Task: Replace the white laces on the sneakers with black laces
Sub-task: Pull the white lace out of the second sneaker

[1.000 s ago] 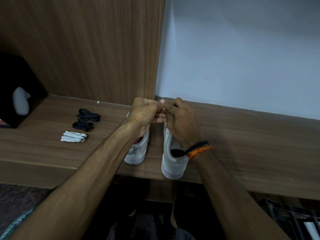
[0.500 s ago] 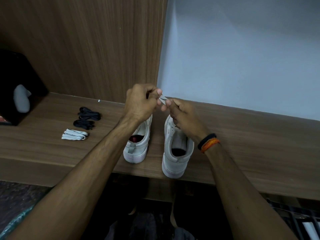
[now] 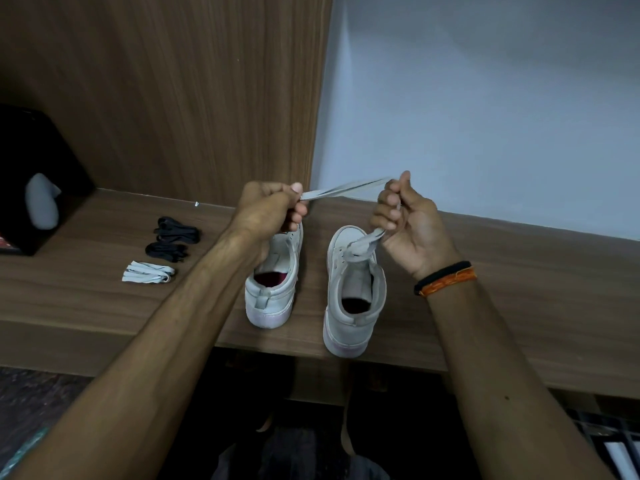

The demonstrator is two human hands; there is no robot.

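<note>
Two white sneakers stand side by side at the front edge of the wooden shelf [image 3: 519,306], heels toward the person. The left hand [image 3: 266,216], above the left sneaker [image 3: 273,282], is curled and pinches one end of a white lace [image 3: 346,189] between thumb and forefinger. The lace stretches taut across to the right hand [image 3: 408,223], whose fingers are curled round it above the right sneaker [image 3: 353,292]; from that fist the lace drops in loose loops onto the sneaker's tongue. Toward the shelf's left end lie two bundles of black laces [image 3: 175,233] and, nearer the front edge, a folded white bundle [image 3: 147,273]. A black box [image 3: 20,188] stands at the far left.
</note>
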